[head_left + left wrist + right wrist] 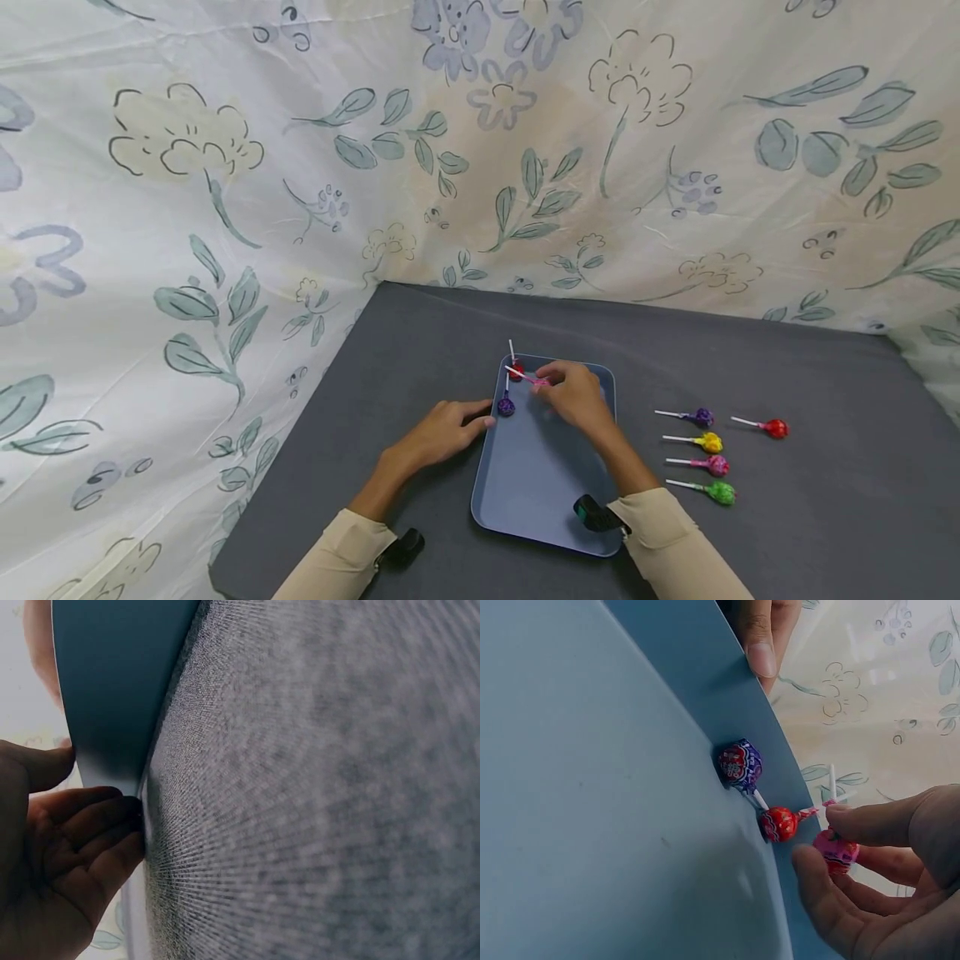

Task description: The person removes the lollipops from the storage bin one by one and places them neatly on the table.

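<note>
Over the far end of the blue-grey tray (551, 500), my right hand (576, 396) pinches a pink lollipop (835, 850) between thumb and fingers, its white stick pointing left in the head view. Just beyond it, a red lollipop (780, 823) lies inside the tray in the far left corner, its stick crossing the rim. A purple lollipop (506, 407) rests nearer, against the left wall. My left hand (444, 429) touches the tray's left side from outside, thumb at the rim and relaxed fingers (97, 817) low against the outer wall.
Right of the tray, purple (702, 417), yellow (709, 442), pink (717, 465) and green (722, 493) lollipops form a column on the dark grey table (840, 500). Another red lollipop (776, 428) lies farther right. Floral cloth (525, 167) hangs behind and left.
</note>
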